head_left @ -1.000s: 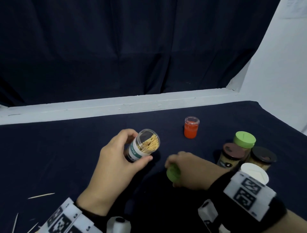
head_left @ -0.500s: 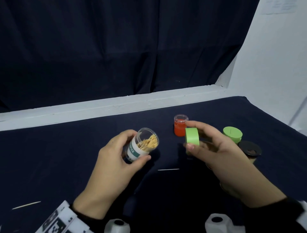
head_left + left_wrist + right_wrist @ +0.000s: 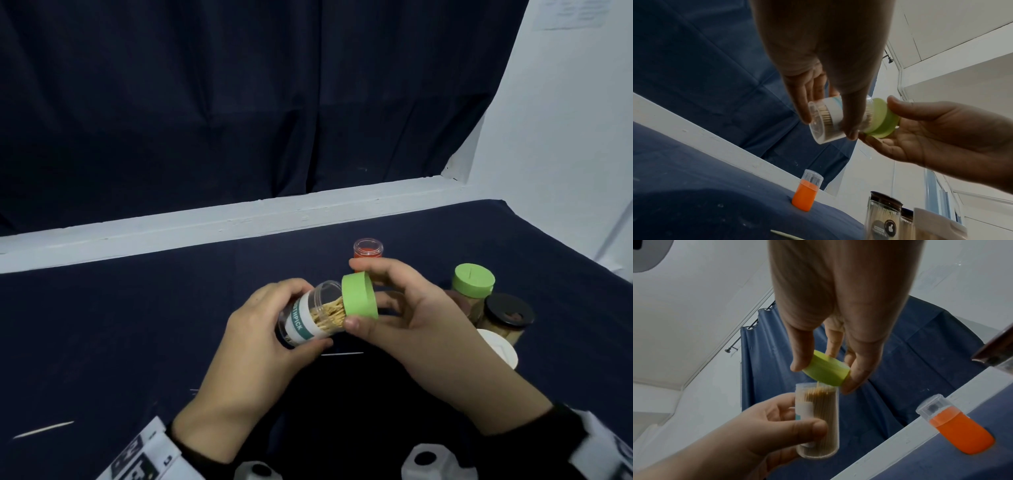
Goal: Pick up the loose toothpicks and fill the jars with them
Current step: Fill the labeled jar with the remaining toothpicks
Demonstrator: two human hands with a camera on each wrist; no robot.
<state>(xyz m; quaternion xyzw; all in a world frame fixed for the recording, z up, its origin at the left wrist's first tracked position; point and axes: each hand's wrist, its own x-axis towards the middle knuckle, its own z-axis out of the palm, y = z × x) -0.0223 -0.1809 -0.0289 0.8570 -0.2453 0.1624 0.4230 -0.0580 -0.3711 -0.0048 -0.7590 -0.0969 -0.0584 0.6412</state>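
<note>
A dark blue curtain (image 3: pixel 239 102) hangs behind a white ledge (image 3: pixel 205 226), with a white wall (image 3: pixel 565 137) at 2 o'clock. The tabletop (image 3: pixel 102 342) wears a dark blue cloth. At centre, the left hand (image 3: pixel 253 346) curls its grip round a clear toothpick jar (image 3: pixel 308 318), tilted with its mouth toward 2 o'clock and packed with toothpicks. The right hand (image 3: pixel 411 322) pinches a green lid (image 3: pixel 359 298) at the jar's mouth; the right wrist view shows it tilted, touching one edge of the rim. At 3 o'clock, partly hidden by the right hand, stand a green-lidded jar (image 3: pixel 472 281), a black-lidded jar (image 3: pixel 507 315) and a white lid (image 3: pixel 500 349). An orange container (image 3: pixel 368 250) stands at 12 o'clock. Loose toothpicks lie beneath the hands (image 3: pixel 342 354) and at 8 o'clock (image 3: pixel 44 430).
</note>
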